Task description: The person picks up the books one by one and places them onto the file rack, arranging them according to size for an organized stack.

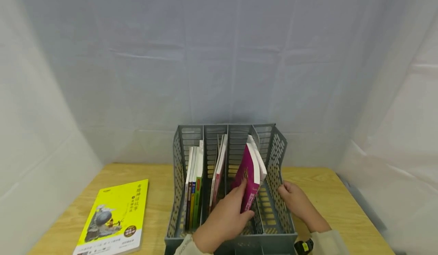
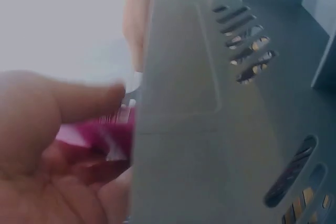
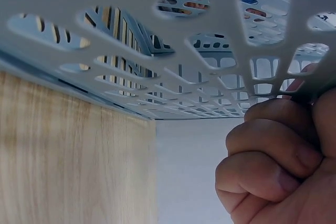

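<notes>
My left hand (image 1: 226,217) grips a magenta paperback (image 1: 252,167) by its lower near end, with the thumb on the spine side. A white-paged book (image 1: 260,160) stands against it on the right. Both tilt within the right half of a grey desktop file rack (image 1: 244,243). In the left wrist view, the thumb and fingers close round the magenta book (image 2: 107,137) beside the rack's smooth grey front. Curled over the rack's perforated right side wall is my right hand (image 1: 297,201); the right wrist view shows its bent fingers (image 3: 262,166) against the slotted wall (image 3: 173,77).
Several thin books (image 1: 194,186) stand in the rack's leftmost compartment. More slim books (image 1: 219,171) lean in the compartment beside them. On the wooden table (image 1: 159,194), a yellow book (image 1: 116,213) lies flat to the left. White sheeting (image 1: 219,57) hangs behind and at both sides.
</notes>
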### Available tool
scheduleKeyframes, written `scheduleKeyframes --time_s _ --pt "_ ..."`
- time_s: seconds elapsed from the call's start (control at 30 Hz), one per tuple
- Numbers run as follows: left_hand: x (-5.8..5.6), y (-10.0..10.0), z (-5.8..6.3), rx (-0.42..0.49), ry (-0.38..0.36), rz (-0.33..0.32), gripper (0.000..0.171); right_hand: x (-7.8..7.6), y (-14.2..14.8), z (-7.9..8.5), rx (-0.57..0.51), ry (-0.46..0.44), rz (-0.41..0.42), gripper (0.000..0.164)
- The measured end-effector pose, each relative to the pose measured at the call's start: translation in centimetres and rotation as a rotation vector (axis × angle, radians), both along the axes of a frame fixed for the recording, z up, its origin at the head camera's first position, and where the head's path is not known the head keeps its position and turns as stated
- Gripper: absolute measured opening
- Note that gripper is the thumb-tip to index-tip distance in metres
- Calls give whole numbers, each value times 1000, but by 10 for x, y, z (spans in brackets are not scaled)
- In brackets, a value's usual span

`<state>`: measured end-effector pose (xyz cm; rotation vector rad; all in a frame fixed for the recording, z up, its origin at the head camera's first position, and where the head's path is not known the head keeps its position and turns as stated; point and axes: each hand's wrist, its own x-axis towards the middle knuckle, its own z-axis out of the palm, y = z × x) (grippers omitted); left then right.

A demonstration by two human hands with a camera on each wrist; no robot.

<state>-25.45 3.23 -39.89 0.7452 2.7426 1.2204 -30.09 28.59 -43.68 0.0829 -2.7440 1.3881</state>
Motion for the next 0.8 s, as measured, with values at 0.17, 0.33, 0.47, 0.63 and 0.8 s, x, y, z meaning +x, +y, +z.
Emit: scheduleKeyframes --time_s 0.17,0.33,0.47,0.63,0.8 --pt "-6 6 -4 -6 113 112 81 0 0 0 -18 -1 7 32" --pt "-11 10 -4 -5 121 155 84 0 1 -1 -15 -5 -6 32" --pt "-10 15 -6 -11 123 176 85 -1 -1 -1 -4 -12 -24 31" --pt "-8 17 -7 -29 123 192 83 -2 -1 -1 -5 -26 -33 29" --pt "-5 12 -9 -8 52 192 84 -2 -1 -1 -7 -33 -42 29"
